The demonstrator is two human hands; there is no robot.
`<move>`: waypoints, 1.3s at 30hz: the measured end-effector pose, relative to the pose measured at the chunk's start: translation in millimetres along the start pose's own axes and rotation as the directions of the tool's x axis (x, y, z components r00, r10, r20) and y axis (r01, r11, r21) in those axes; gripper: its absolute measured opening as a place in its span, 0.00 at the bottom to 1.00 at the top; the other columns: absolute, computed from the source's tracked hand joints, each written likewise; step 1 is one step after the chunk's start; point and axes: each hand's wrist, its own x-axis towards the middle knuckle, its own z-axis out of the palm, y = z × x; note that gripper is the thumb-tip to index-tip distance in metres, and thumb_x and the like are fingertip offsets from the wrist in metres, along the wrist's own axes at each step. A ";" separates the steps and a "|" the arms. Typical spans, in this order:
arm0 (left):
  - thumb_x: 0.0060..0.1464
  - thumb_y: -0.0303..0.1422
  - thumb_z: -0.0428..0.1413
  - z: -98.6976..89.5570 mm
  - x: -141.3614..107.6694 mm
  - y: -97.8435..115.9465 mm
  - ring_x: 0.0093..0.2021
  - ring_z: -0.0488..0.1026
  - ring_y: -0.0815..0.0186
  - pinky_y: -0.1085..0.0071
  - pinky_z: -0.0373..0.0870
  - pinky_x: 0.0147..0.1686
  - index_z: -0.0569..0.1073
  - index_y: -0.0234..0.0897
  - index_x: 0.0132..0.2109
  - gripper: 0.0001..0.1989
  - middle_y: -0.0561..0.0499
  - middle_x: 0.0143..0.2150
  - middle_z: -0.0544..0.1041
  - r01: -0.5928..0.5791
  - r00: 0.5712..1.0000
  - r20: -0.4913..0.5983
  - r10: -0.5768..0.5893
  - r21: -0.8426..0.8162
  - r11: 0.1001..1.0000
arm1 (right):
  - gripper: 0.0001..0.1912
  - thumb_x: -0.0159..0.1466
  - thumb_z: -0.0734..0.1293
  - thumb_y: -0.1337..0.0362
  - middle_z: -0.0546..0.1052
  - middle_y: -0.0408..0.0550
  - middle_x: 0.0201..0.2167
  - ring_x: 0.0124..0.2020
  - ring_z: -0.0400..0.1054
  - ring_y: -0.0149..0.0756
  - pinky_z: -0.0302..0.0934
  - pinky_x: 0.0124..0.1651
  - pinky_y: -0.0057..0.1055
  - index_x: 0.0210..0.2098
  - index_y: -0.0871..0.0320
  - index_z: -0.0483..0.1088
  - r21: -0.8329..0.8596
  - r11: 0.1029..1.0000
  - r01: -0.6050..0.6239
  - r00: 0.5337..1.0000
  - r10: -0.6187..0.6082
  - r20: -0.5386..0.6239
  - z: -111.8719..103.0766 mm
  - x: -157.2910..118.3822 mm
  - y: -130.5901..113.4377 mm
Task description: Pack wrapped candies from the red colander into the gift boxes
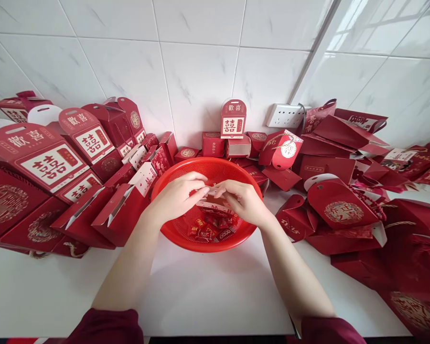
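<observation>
Over the red plastic basket (172,239), my left hand (181,193) and my right hand (241,198) meet with bent fingers. Thumbs and fingertips of both pinch a pale paper edge, which looks like part of a red-and-white paper box (215,207) in the basket. My fingers hide most of that box, so its full shape is unclear. Wrapped candies (208,229) in red and gold wrappers lie at the bottom of the basket, in front of the box.
Red gift boxes with white labels (52,165) stand in rows to the left. More red boxes (338,205) are piled loosely on the right. One upright box (232,119) stands behind the basket, and a white power strip (284,115) is by the tiled wall. The table (208,296) is white.
</observation>
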 end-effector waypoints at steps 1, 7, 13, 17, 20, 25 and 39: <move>0.67 0.40 0.47 0.6 0.5 0.2 0.47 0.74 0.62 0.66 0.69 0.48 0.77 0.41 0.40 0.16 0.51 0.49 0.76 0.013 0.999 0.043 -0.012 -0.023 1.000 | 0.15 0.67 0.56 0.77 0.79 0.48 0.43 0.47 0.74 0.37 0.69 0.48 0.36 0.39 0.55 0.71 0.005 1.000 0.000 1.000 0.000 -0.003 -0.6 -0.1 0.1; 0.64 0.41 0.50 4.0 0.5 5.2 0.34 0.72 0.64 0.68 0.66 0.35 0.80 0.43 0.40 0.15 0.52 0.36 0.75 0.095 0.985 0.147 -0.089 -0.034 0.995 | 0.14 0.66 0.59 0.76 0.76 0.49 0.49 0.50 0.72 0.39 0.68 0.52 0.39 0.39 0.54 0.73 -0.156 0.988 0.004 0.999 -0.012 -0.048 -6.3 -0.7 7.0; 0.64 0.42 0.49 -4.6 -0.4 0.4 0.36 0.74 0.61 0.67 0.64 0.34 0.78 0.41 0.35 0.16 0.50 0.37 0.77 0.152 0.988 -0.048 -0.147 0.129 0.980 | 0.10 0.69 0.63 0.67 0.66 0.54 0.61 0.58 0.65 0.46 0.64 0.59 0.45 0.47 0.52 0.73 -0.389 0.915 -0.108 0.969 0.010 -0.247 -10.7 -0.2 6.2; 0.64 0.42 0.47 -3.9 2.1 -12.9 0.32 0.73 0.60 0.67 0.61 0.29 0.73 0.39 0.30 0.19 0.48 0.33 0.77 0.256 0.967 -0.056 -0.250 0.196 0.946 | 0.10 0.69 0.62 0.66 0.69 0.53 0.57 0.58 0.66 0.45 0.64 0.58 0.44 0.47 0.52 0.71 -0.354 0.923 -0.148 0.972 0.069 -0.226 -8.0 -0.2 7.0; 0.65 0.41 0.43 0.3 3.0 -16.2 0.26 0.69 0.62 0.67 0.58 0.25 0.69 0.39 0.26 0.22 0.48 0.27 0.75 0.292 0.955 -0.001 -0.296 0.172 0.941 | 0.09 0.69 0.61 0.67 0.71 0.52 0.54 0.56 0.68 0.44 0.65 0.57 0.42 0.46 0.53 0.72 -0.321 0.937 -0.141 0.988 0.111 -0.111 -4.1 0.8 9.5; 0.65 0.36 0.42 -6.4 -1.7 -14.5 0.24 0.67 0.61 0.67 0.55 0.24 0.70 0.41 0.27 0.20 0.49 0.24 0.72 0.317 0.948 -0.046 -0.315 0.234 0.919 | 0.12 0.67 0.62 0.71 0.79 0.45 0.43 0.44 0.74 0.37 0.67 0.49 0.35 0.44 0.53 0.75 -0.090 0.992 -0.093 0.902 0.122 0.413 0.4 11.3 5.3; 0.65 0.33 0.46 -23.7 -14.4 -10.3 0.40 0.76 0.55 0.64 0.66 0.35 0.63 0.50 0.68 0.25 0.48 0.45 0.80 0.289 0.933 -0.332 -0.140 0.458 0.841 | 0.24 0.45 0.74 0.81 0.78 0.53 0.30 0.37 0.76 0.50 0.68 0.39 0.37 0.40 0.60 0.75 -0.507 0.854 -0.115 0.675 0.442 0.591 120.2 71.2 7.1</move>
